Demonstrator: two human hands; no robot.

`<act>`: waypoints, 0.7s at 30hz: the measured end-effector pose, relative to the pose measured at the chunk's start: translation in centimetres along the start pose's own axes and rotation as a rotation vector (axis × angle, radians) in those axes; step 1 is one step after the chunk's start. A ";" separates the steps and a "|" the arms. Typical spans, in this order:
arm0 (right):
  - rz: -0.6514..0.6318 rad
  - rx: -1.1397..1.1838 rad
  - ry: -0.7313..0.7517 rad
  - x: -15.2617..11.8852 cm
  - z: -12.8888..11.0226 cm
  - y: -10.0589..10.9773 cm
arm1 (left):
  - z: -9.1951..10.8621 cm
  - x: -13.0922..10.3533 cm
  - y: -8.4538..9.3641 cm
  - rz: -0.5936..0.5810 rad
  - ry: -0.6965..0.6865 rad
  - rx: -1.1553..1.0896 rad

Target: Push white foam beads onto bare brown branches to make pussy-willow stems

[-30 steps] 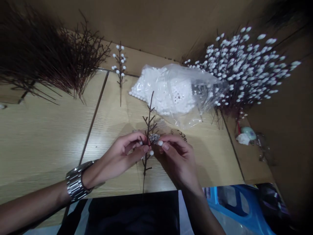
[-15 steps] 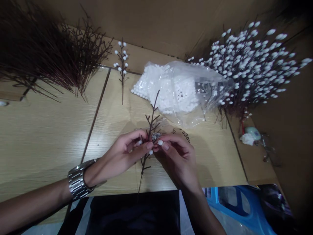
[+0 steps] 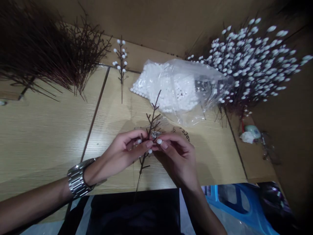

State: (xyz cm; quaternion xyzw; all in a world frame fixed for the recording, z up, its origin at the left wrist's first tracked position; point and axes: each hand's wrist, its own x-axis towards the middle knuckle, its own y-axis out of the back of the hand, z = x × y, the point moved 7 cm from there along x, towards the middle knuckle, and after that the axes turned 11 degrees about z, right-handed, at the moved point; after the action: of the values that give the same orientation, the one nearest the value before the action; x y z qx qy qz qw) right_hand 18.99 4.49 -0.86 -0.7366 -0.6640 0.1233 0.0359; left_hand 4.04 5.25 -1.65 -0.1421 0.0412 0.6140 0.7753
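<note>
Upright in front of me is a brown artificial twig [image 3: 153, 119] with short side shoots. My left hand [image 3: 129, 145] is closed round its middle, thumb and fingers pinching the stem. Between the thumb and forefinger of my right hand [image 3: 179, 155] sits a small white berry [image 3: 159, 141], held against a side shoot on the right. Another white berry [image 3: 150, 151] shows just below my left thumb, and one more [image 3: 139, 141] by the left fingers. Behind the hands lies a clear plastic bag [image 3: 168, 85] full of white berries.
A heap of bare brown twigs [image 3: 80, 62] lies at back left. Beside it rests one twig with white berries [image 3: 121, 58]. Many berried twigs [image 3: 254, 62] are piled at back right, near a pale green object [image 3: 253, 131]. A blue plastic stool [image 3: 249, 209] stands below the table's right side.
Almost nothing differs. Both hands keep their grip, and the twig's lower end has tilted slightly to the left.
</note>
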 end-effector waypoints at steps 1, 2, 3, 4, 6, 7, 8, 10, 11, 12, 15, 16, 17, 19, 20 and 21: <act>0.008 -0.004 0.006 0.0 0.0 0.0 | 0.1 0.0 0.0 0.003 -0.005 0.005; 0.016 -0.010 0.013 -0.1 -0.1 0.0 | 0.1 0.0 0.1 0.006 -0.010 0.011; 0.025 -0.018 0.022 -0.1 -0.1 0.0 | 0.2 0.1 0.1 0.008 -0.013 0.019; 0.033 -0.027 0.030 -0.1 -0.1 0.0 | 0.2 0.1 0.1 0.010 -0.013 0.028; 0.052 -0.043 0.045 -0.2 -0.2 0.0 | 0.2 0.1 0.1 0.015 -0.016 0.039; 0.060 -0.050 0.050 -0.2 -0.3 0.0 | 0.3 0.1 0.1 0.018 -0.019 0.040; 0.066 -0.055 0.055 -0.3 -0.3 0.0 | 0.3 0.1 0.1 0.024 -0.022 0.039; 0.072 -0.062 0.064 -0.3 -0.3 0.0 | 0.4 0.0 0.1 0.033 -0.027 0.038; 0.070 -0.063 0.069 -0.4 -0.3 0.0 | 0.4 0.0 0.1 0.035 -0.028 0.041; 0.067 -0.062 0.073 -0.4 -0.3 0.0 | 0.4 0.0 0.1 0.039 -0.029 0.043; 0.062 -0.059 0.075 -0.4 -0.2 -0.1 | 0.4 -0.1 0.1 0.049 -0.029 0.044; 0.062 -0.061 0.073 -0.4 -0.1 -0.1 | 0.4 -0.1 0.1 0.054 -0.026 0.043; 0.063 -0.064 0.072 -0.4 -0.1 -0.1 | 0.4 -0.1 0.2 0.059 -0.024 0.045; 0.063 -0.072 0.074 -0.4 -0.1 -0.1 | 0.2 -0.1 0.2 0.066 -0.020 0.050; 0.061 -0.075 0.077 -0.4 -0.1 -0.1 | 0.1 -0.1 0.2 0.066 -0.016 0.049; 0.060 -0.078 0.081 -0.4 -0.1 0.0 | 0.1 -0.1 0.2 0.060 -0.011 0.045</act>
State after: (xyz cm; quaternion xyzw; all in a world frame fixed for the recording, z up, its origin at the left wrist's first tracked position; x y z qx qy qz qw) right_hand 18.94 4.15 -0.66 -0.7614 -0.6439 0.0682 0.0303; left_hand 3.84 5.25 -1.60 -0.1200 0.0552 0.6368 0.7597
